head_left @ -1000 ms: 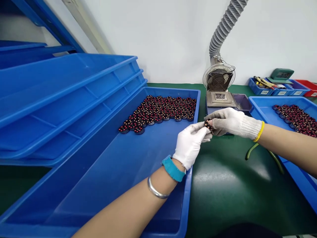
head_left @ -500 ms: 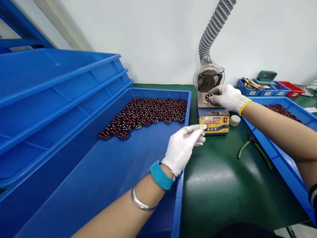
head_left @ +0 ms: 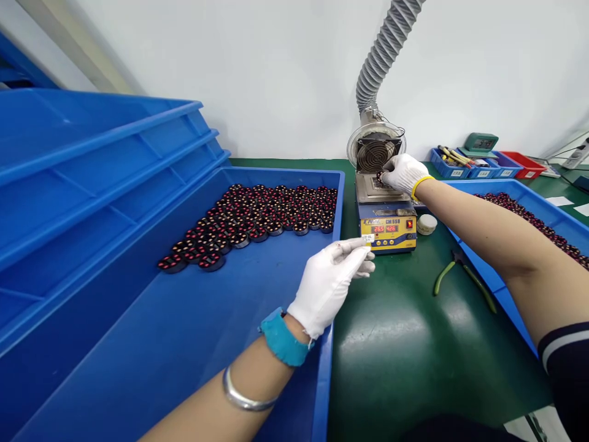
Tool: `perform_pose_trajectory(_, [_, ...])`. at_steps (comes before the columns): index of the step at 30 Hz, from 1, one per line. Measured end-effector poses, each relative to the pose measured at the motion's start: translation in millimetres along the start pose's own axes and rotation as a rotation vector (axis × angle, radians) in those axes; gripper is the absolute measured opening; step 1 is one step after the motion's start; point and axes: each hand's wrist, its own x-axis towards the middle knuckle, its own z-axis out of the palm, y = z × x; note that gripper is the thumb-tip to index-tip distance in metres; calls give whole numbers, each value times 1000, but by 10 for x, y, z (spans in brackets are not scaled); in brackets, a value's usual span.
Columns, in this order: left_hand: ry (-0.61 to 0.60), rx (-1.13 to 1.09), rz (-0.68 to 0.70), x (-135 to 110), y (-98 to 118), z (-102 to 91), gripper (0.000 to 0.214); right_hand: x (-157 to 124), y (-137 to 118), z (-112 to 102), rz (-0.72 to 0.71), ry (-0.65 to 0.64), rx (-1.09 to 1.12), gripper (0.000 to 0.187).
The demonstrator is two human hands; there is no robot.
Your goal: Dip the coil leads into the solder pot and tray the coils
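My right hand (head_left: 400, 174), in a white glove with a yellow cuff, grips a small round black part (head_left: 380, 177) over the metal top of a solder pot (head_left: 387, 228). The part is partly hidden by my fingers. My left hand (head_left: 329, 279), also gloved in white, hovers at the front left of the pot, by a small white label (head_left: 367, 238). Its thumb and forefinger are pressed together; whatever they may hold cannot be made out. Many round black parts with red and yellowish spots (head_left: 276, 209) lie in the large blue tray (head_left: 230, 288) beneath my left arm.
Behind the pot stands a fan (head_left: 375, 155) with a grey flexible duct (head_left: 384, 52). Green-handled pliers (head_left: 460, 270) and a round whitish block (head_left: 427, 224) lie on the green table (head_left: 391, 337). Another blue tray (head_left: 501, 282) holds parts at right. Stacked blue trays (head_left: 115, 159) stand left.
The view has shifted slightly, so most things sit further left. My right hand stays over the pot, and the round part shows less between its fingers. My left hand keeps its pose.
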Motion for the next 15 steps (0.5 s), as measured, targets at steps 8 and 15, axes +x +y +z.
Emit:
perform_pose_trajectory(8, [109,272,107,12,57,-66,42,11,-8,-13,1,29,39,34])
perform_pose_trajectory(15, [524,1195,151,327,378,-773,63,29,10,-40,-4,41,77,26])
